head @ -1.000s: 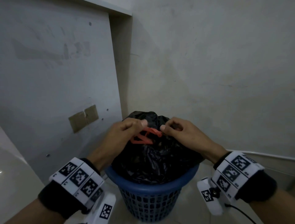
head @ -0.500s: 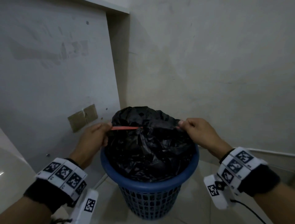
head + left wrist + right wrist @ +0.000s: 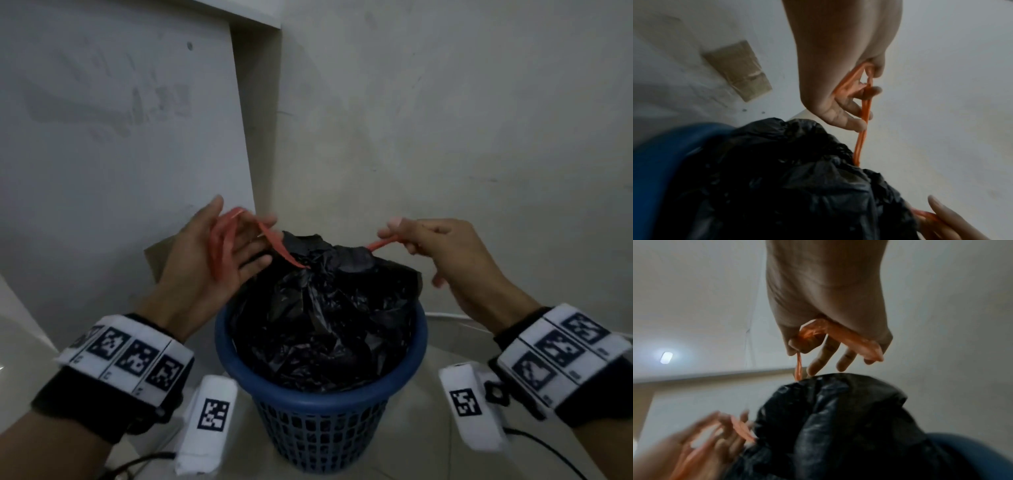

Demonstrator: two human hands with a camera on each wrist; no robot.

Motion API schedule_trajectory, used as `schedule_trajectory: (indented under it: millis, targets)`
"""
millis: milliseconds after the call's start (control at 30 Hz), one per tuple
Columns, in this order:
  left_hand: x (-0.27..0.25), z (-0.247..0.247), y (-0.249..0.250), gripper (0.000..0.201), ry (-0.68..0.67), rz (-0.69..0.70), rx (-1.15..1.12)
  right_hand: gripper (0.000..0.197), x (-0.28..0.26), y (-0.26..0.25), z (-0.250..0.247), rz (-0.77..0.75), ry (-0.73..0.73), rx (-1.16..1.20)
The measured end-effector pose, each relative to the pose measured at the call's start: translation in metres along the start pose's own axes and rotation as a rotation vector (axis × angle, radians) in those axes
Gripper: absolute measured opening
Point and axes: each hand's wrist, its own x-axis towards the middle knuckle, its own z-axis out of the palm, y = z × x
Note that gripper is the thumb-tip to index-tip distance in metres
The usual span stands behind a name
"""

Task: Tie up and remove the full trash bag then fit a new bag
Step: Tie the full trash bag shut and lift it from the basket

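A full black trash bag [image 3: 325, 315] sits in a blue mesh basket [image 3: 318, 401], its neck gathered by an orange drawstring [image 3: 274, 243]. My left hand [image 3: 239, 246] is up at the bag's left with fingers spread. The string's loop lies slung across its palm and fingers [image 3: 846, 125]. At the right, my right hand [image 3: 445, 246] pinches the other strand [image 3: 380, 245] between thumb and forefinger. In the right wrist view the string is bunched under that thumb [image 3: 809, 334], above the bag [image 3: 838, 418]. Both strands run slack to the bag's neck.
The basket stands in a corner of bare pale walls on a tiled floor. A brown taped patch [image 3: 737, 69] is on the left wall behind my left hand. A thin white conduit [image 3: 442, 313] runs along the right wall, and a cable [image 3: 548, 452] trails at lower right.
Both fists had pulled the drawstring taut sideways, cinching the bag. Now both hands are higher, the left one has opened with the loop over it, and the strands have slackened.
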Motion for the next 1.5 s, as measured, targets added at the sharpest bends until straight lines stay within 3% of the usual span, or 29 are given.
schedule_trajectory:
  millis: [133, 200, 267, 367, 500, 633, 733, 800, 933, 1100, 1267, 1433, 1500]
  targets:
    - [0.003, 0.02, -0.004, 0.074, -0.153, -0.073, -0.052, 0.047, -0.002, -0.019, 0.013, 0.092, -0.224, 0.31]
    - [0.005, 0.028, -0.009, 0.067, -0.184, -0.088, 0.019, 0.051, -0.003, -0.024, 0.017, 0.114, -0.265, 0.439]
    - [0.008, 0.035, -0.016, 0.047, -0.149, -0.046, 0.191, 0.053, -0.006, -0.027, 0.021, 0.09, -0.29, 0.481]
    - [0.011, 0.041, -0.028, 0.035, -0.013, 0.057, 0.465, 0.046, -0.009, -0.029, 0.025, 0.037, -0.276, 0.465]
    - [0.01, 0.043, -0.038, 0.041, 0.077, 0.112, 0.56, 0.043, -0.01, -0.03, 0.029, -0.057, -0.315, 0.289]
    - [0.006, 0.052, -0.046, 0.02, 0.011, 0.186, 0.785, 0.044, -0.011, -0.032, 0.038, -0.137, -0.389, 0.194]
    - [0.001, 0.06, -0.052, 0.013, -0.1, 0.271, 0.921, 0.04, -0.014, -0.036, 0.045, -0.223, -0.368, 0.073]
    - [-0.001, 0.062, -0.055, 0.013, -0.105, 0.31, 0.918, 0.038, -0.017, -0.033, 0.048, -0.294, -0.321, -0.042]
    - [-0.001, 0.057, -0.057, 0.039, -0.049, 0.317, 0.762, 0.029, -0.018, -0.025, 0.054, -0.412, -0.293, -0.187]
    - [-0.003, 0.056, -0.053, 0.031, -0.038, 0.314, 0.6, 0.007, -0.018, -0.012, 0.061, -0.413, -0.172, -0.182]
    - [0.001, 0.048, -0.053, 0.029, 0.028, 0.377, 0.611, 0.014, -0.016, -0.011, 0.065, -0.368, -0.139, -0.15]
    - [0.002, 0.043, -0.049, 0.028, 0.024, 0.422, 0.659, 0.021, -0.02, -0.005, 0.071, -0.382, -0.304, -0.305]
    - [0.002, 0.042, -0.049, 0.029, 0.035, 0.395, 0.681, 0.024, -0.019, -0.003, 0.072, -0.391, -0.288, -0.32]
